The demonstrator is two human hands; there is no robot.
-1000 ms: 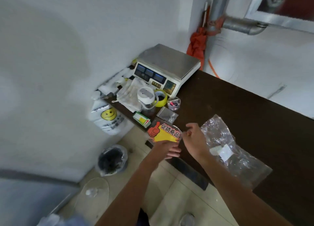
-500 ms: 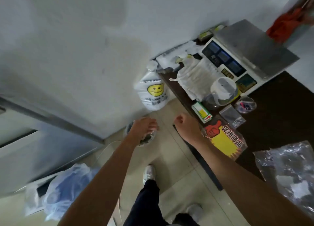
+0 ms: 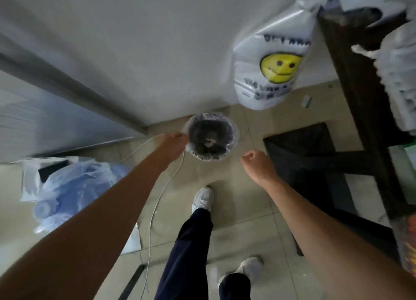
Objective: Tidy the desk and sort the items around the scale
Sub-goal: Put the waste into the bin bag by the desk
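Plastic-lined, the waste bin (image 3: pixel 211 137) stood on the floor by the wall. The left hand (image 3: pixel 174 143) hung at its rim, fingers curled, contents indiscernible; the right hand (image 3: pixel 256 163) was fisted beside it, below the dark tabletop (image 3: pixel 351 79).

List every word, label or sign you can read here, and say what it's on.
No text can be read.
Smiley bag: yellow smiley face sign; the dark lettering above and below it is too blurred to read.
Yellow-red sign at the desk's edge: mostly cut off, unreadable.

Bare forearms, no sleeves; dark navy trousers (image 3: pixel 189 250); white sneakers (image 3: pixel 203 198)
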